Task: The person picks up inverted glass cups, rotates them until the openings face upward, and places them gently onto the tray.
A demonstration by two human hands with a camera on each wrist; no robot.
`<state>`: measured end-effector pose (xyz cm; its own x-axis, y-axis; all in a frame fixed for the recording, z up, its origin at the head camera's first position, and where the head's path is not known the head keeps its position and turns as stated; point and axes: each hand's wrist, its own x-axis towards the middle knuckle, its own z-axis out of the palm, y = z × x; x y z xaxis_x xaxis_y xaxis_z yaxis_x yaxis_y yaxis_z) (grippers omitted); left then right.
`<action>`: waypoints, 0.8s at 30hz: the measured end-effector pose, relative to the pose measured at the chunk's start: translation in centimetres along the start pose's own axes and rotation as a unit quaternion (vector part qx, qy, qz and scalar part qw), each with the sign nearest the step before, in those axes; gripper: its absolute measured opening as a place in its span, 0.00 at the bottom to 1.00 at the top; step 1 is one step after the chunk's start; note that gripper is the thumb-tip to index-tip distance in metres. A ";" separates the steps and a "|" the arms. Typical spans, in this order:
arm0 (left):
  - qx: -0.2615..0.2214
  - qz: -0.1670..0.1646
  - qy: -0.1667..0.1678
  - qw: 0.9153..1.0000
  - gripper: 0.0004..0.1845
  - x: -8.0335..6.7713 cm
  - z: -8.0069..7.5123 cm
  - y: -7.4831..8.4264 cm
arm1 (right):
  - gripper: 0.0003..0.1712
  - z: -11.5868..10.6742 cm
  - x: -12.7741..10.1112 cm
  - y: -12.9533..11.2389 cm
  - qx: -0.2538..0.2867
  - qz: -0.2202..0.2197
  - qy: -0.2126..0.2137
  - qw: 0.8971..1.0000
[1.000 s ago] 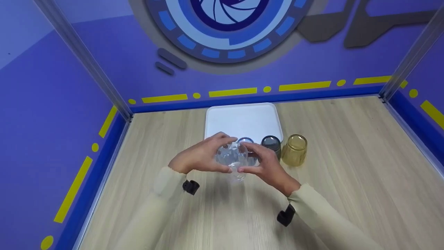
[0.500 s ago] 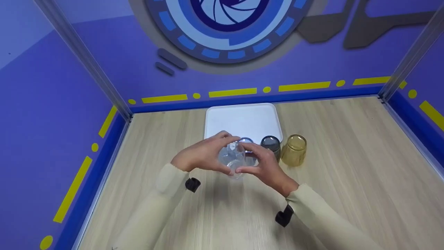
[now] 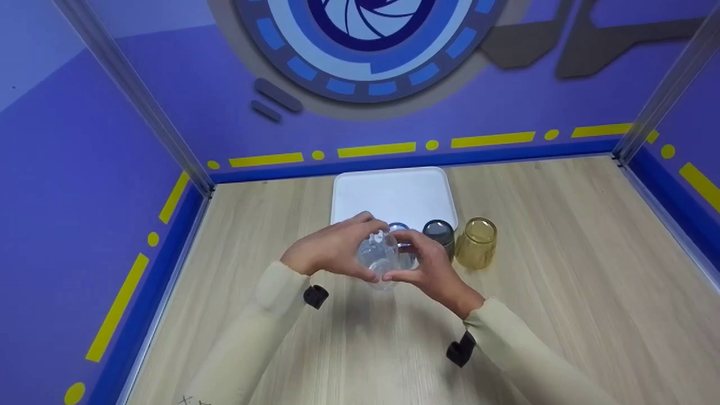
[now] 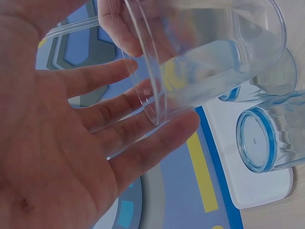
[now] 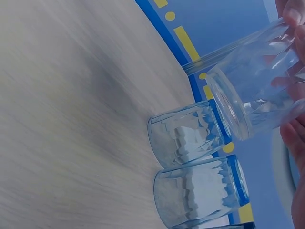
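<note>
Head view above, wrist views close

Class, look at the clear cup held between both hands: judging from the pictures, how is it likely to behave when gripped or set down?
The clear cup looks thin-walled and empty, so probably light. Its smooth, glossy wall may be slippery, which could be why the left hand and right hand both hold it. It seems to keep its round shape, so likely fairly stiff, and apt to roll if laid sideways.

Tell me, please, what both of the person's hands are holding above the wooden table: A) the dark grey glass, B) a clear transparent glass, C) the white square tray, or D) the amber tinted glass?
B: the left hand and right hand hold the clear transparent glass between them, off the wooden table.
</note>
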<state>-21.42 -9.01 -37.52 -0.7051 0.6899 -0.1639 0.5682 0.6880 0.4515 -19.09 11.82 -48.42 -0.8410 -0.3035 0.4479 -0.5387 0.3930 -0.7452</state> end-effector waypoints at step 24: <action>0.041 -0.045 0.002 0.998 0.44 0.1 -1.1 -0.5 | 0.39 -2.3 -0.3 2.1 -0.024 0.026 0.031 0.999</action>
<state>-22.28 -9.57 -36.80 -0.7569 0.6231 -0.1971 0.5348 0.7639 0.3612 -20.11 14.73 -48.95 -0.8688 -0.2273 0.4398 -0.4943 0.4478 -0.7450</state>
